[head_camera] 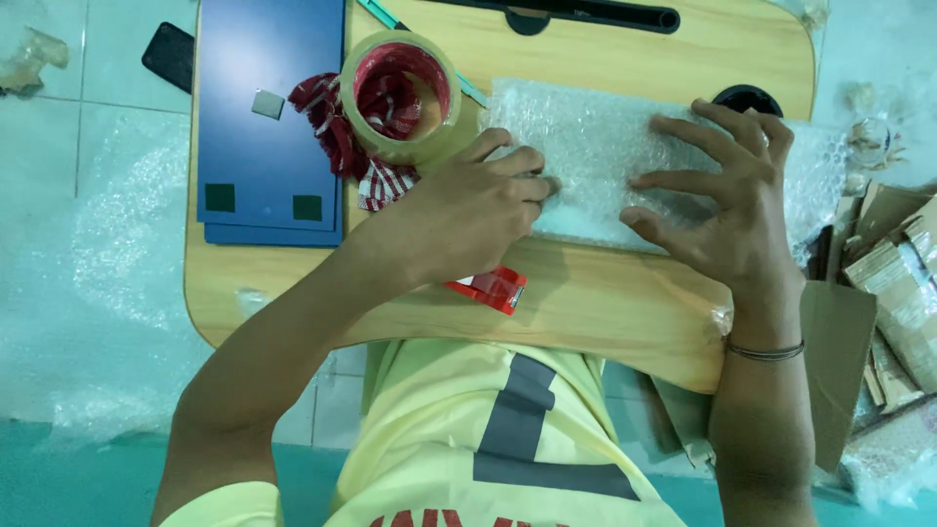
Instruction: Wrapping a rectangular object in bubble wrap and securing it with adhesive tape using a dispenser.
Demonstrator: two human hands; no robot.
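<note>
A flat parcel wrapped in clear bubble wrap (595,146) lies on a small wooden table (605,303). My left hand (464,220) has its fingers curled and pinched on the parcel's left edge. My right hand (727,195), with a thin bracelet at the wrist, rests flat on the parcel's right part, fingers spread. A small red tape cutter (498,289) lies on the table just under my left wrist. A roll of tan packing tape (400,96) stands beyond my left hand, on a red checked cloth (337,127).
Blue flat boards (268,117) lie on the table's left part, a black phone (168,56) on the tiled floor beside them. Loose bubble wrap (107,254) covers the floor at left. Cardboard pieces (878,283) pile up at right. A black bar (586,12) runs along the far edge.
</note>
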